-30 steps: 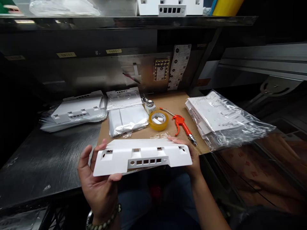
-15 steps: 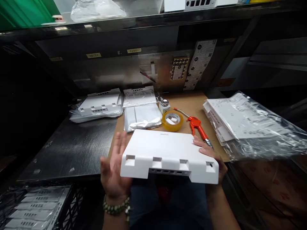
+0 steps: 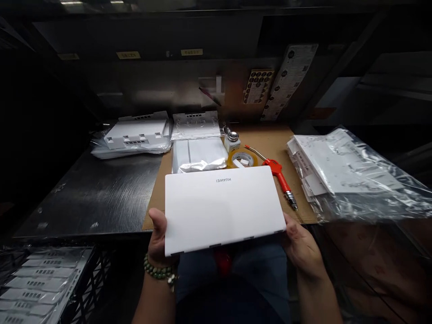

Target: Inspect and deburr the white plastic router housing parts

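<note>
Casing (image 3: 224,211): smooth, white, matte, rectangular.

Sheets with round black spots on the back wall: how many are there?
I count 2: a short yellow-edged sheet, and a long pale strip just to its right. More layers may be hidden behind either one.

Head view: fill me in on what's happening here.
A person holds a white cover between the left grip at one short edge and the right grip at the other. Its lettering faces up, upside down in this view. Beyond it, a tape roll and a red air gun lie on brown cardboard, with bagged white parts to the right.
</note>
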### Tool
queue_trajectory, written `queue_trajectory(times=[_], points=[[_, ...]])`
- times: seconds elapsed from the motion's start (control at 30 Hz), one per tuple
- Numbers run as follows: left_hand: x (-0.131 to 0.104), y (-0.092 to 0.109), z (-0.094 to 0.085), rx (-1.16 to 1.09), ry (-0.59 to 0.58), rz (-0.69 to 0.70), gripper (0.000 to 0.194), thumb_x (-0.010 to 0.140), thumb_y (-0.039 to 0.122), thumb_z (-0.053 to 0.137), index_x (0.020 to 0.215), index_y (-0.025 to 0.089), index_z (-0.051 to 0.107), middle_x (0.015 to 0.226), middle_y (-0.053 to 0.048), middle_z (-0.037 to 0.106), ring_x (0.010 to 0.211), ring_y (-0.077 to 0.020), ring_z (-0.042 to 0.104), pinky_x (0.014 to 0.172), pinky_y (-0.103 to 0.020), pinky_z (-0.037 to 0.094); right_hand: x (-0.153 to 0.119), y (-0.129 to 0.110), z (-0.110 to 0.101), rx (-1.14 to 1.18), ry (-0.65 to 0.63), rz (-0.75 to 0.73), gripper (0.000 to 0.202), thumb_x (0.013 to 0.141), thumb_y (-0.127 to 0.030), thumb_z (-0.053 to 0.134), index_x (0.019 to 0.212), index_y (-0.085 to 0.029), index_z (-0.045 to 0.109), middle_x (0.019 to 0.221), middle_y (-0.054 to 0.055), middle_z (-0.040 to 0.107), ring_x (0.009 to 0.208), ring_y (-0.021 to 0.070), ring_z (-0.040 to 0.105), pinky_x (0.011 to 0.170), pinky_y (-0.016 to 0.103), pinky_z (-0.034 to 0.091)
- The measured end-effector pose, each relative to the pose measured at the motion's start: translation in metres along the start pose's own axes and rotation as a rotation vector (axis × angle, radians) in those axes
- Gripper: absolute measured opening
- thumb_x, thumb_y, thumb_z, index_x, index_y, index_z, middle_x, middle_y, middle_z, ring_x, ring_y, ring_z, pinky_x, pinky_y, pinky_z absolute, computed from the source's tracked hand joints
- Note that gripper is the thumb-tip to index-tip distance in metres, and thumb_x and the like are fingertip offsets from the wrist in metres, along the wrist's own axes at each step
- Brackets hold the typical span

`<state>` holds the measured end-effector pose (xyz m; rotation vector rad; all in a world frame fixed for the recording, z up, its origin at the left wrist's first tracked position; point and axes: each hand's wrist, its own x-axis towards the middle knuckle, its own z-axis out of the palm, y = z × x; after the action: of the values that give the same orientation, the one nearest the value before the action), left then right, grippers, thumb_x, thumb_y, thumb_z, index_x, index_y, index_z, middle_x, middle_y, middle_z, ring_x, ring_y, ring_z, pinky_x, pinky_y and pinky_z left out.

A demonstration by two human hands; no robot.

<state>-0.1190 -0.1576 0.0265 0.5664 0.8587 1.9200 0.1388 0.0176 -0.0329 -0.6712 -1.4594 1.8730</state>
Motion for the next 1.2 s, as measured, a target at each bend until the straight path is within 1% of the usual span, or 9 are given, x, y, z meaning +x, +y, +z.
queue_trajectory(times=[0.2, 0.4, 0.5, 0.63, 0.77, 0.83, 0.97, 1.1, 1.2], points=[[-0.006, -0.005, -0.020, -0.053, -0.108, -0.033, 0.087, 0.091, 0.088, 0.021, 0.136, 0.030, 0.067, 0.128, -0.006, 0.075, 0.142, -0.0310, 0.053, 0.119, -0.048, 0.043, -0.005, 0.000, 0.003, -0.053, -0.005, -0.015, 0.049, 0.102, -0.056, 0.053, 0.140, -0.028, 0.067, 0.140, 0.010, 0.069, 0.132, 0.0342, 0.064, 0.108, 0.050, 0.056], [-0.003, -0.002, -0.010, -0.274, -0.278, -0.107, 0.090, 0.087, 0.090, 0.023, 0.143, 0.032, 0.062, 0.132, -0.003, 0.074, 0.149, -0.0300, 0.044, 0.126, -0.050, 0.030, -0.006, -0.002, 0.002, -0.050, -0.005, -0.026, 0.050, 0.101, -0.057, 0.054, 0.142, -0.030, 0.066, 0.139, 0.009, 0.069, 0.133, 0.0333, 0.063, 0.113, 0.050, 0.052], [-0.001, 0.001, -0.007, -0.382, -0.295, -0.154, 0.092, 0.089, 0.089, 0.021, 0.151, 0.029, 0.053, 0.138, -0.004, 0.071, 0.150, -0.0291, 0.042, 0.127, -0.049, 0.028, -0.008, -0.006, 0.004, -0.083, 0.013, -0.033, 0.050, 0.100, -0.058, 0.055, 0.140, -0.030, 0.067, 0.138, 0.010, 0.070, 0.133, 0.0337, 0.063, 0.115, 0.050, 0.050], [0.002, 0.002, -0.005, -0.441, -0.305, -0.161, 0.089, 0.089, 0.089, 0.024, 0.153, 0.033, 0.050, 0.140, -0.002, 0.069, 0.149, -0.0299, 0.043, 0.126, -0.051, 0.028, -0.009, -0.015, 0.010, -0.125, 0.014, -0.043, 0.053, 0.099, -0.060, 0.056, 0.140, -0.028, 0.067, 0.140, 0.011, 0.069, 0.133, 0.0347, 0.063, 0.117, 0.051, 0.047], [0.002, -0.001, -0.019, -0.360, -0.185, -0.172, 0.089, 0.088, 0.090, 0.025, 0.156, 0.036, 0.045, 0.137, -0.002, 0.071, 0.148, -0.0290, 0.046, 0.125, -0.051, 0.030, -0.008, -0.023, 0.014, -0.129, -0.011, -0.050, 0.057, 0.098, -0.062, 0.056, 0.140, -0.026, 0.067, 0.138, 0.012, 0.070, 0.129, 0.0348, 0.065, 0.113, 0.050, 0.051], [0.001, -0.005, -0.033, -0.199, -0.094, -0.161, 0.090, 0.087, 0.092, 0.021, 0.152, 0.037, 0.050, 0.133, -0.002, 0.074, 0.140, -0.0282, 0.055, 0.119, -0.047, 0.041, -0.007, -0.025, 0.015, -0.131, -0.020, -0.056, 0.056, 0.099, -0.061, 0.056, 0.141, -0.026, 0.067, 0.137, 0.011, 0.071, 0.127, 0.0341, 0.067, 0.110, 0.048, 0.053], [-0.002, -0.014, -0.052, 0.024, 0.075, -0.116, 0.088, 0.089, 0.090, 0.013, 0.139, 0.038, 0.061, 0.119, 0.000, 0.079, 0.107, -0.0233, 0.075, 0.088, -0.033, 0.063, -0.007, -0.029, 0.018, -0.160, -0.032, -0.058, 0.056, 0.100, -0.061, 0.054, 0.142, -0.028, 0.066, 0.136, 0.010, 0.071, 0.126, 0.0334, 0.067, 0.107, 0.047, 0.056], [0.002, -0.012, -0.041, 0.063, 0.164, -0.095, 0.083, 0.093, 0.086, 0.016, 0.122, 0.032, 0.072, 0.104, -0.002, 0.081, 0.084, -0.0214, 0.078, 0.076, -0.031, 0.064, -0.006, -0.033, 0.020, -0.201, -0.036, -0.073, 0.052, 0.101, -0.058, 0.054, 0.142, -0.028, 0.066, 0.136, 0.009, 0.072, 0.126, 0.0321, 0.068, 0.108, 0.046, 0.056], [0.011, 0.003, -0.029, 0.167, 0.190, -0.067, 0.069, 0.090, 0.082, 0.046, 0.113, 0.024, 0.075, 0.096, -0.006, 0.081, 0.082, -0.0245, 0.077, 0.071, -0.031, 0.064, -0.003, -0.036, 0.017, -0.264, -0.044, -0.094, 0.043, 0.104, -0.048, 0.055, 0.142, -0.031, 0.065, 0.135, 0.006, 0.072, 0.124, 0.0292, 0.069, 0.109, 0.045, 0.055]])
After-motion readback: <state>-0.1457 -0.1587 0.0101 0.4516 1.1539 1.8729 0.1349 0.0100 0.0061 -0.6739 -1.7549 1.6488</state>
